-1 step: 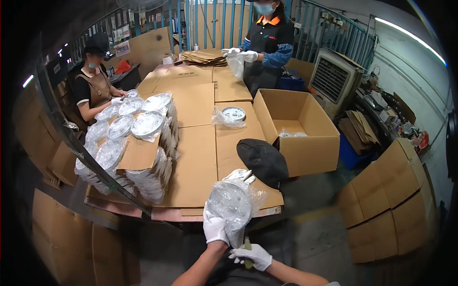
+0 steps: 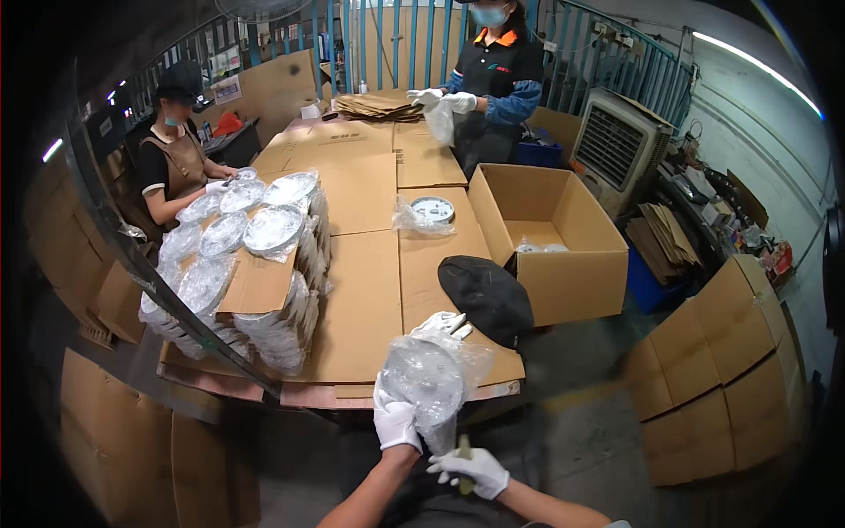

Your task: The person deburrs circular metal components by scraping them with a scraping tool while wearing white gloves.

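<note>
Both my hands wear white gloves. My left hand point(image 2: 396, 421) is closed on the lower left side of a round grey disc in clear bubble wrap point(image 2: 424, 378), held up by the table's near edge. The wrap narrows into a gathered tail below the disc. Close beneath that tail, my right hand point(image 2: 475, 473) pinches a narrow yellow-green thing point(image 2: 465, 462), whose kind I cannot make out. A white glove point(image 2: 443, 326) lies on the table just behind the disc. Next to it rests a black cap-like cloth item point(image 2: 484, 301).
Stacks of bubble-wrapped discs point(image 2: 273, 231) fill the table's left side, behind a slanting dark metal post point(image 2: 167, 295). An open carton point(image 2: 576, 282) stands at right. Another disc point(image 2: 433, 209) lies mid-table point(image 2: 356, 290). One co-worker point(image 2: 185, 150) sits far left; another point(image 2: 488, 79) stands behind, handling a clear bag.
My right hand has shifted slightly to the right with the yellow-green thing, away from the wrap's tail. My left hand and the wrapped disc have hardly moved.
</note>
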Demonstrator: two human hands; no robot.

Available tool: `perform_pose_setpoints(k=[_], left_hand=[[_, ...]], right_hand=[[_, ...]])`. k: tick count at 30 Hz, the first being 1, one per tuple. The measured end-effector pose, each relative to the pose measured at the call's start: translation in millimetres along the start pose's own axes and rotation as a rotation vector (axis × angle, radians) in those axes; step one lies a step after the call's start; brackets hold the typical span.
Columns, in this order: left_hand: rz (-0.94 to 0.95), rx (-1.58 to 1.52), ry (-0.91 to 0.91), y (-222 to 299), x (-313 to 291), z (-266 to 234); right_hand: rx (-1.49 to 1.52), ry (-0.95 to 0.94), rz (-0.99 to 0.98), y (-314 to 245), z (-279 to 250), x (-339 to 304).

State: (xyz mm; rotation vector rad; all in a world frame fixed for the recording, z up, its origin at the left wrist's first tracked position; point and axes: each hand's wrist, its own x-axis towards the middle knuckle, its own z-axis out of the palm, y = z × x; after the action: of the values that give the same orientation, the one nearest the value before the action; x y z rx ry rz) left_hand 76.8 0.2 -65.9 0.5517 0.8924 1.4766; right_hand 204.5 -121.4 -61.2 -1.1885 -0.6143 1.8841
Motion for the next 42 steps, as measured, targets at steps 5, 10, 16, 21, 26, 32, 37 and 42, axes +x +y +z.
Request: perform_pose_setpoints(k=[5, 10, 16, 21, 26, 32, 37, 42], left_hand=[[0.061, 0.065, 0.040, 15, -5, -14], [0.129, 0.162, 0.082, 5, -5, -20], [0.073, 0.476, -0.035, -3, 11, -59], [-0.091, 0.263, -0.391, 35, 29, -59], [-0.212, 0.191, -0.153, 14, 18, -26], [-0.342, 0.000, -0.100, -1, 14, -34], [-0.286, -0.020, -0.068, 7, 13, -24], [-0.163, 0.284, -0.104, 8, 18, -41]], right_hand=[[0.101, 0.576, -0.568, -36, -41, -5], [-0.425, 0.479, -0.640, -68, -4, 21], [-0.462, 0.639, -0.749, -30, 10, 67], [-0.513, 0.641, -0.732, -24, 2, 70], [0.371, 0.187, -0.508, -37, 11, 55], [0.287, 0.101, -0.214, -8, 8, 78], [0.300, -0.107, 0.144, 18, -6, 79], [-0.009, 0.615, -0.518, -53, -38, 49]])
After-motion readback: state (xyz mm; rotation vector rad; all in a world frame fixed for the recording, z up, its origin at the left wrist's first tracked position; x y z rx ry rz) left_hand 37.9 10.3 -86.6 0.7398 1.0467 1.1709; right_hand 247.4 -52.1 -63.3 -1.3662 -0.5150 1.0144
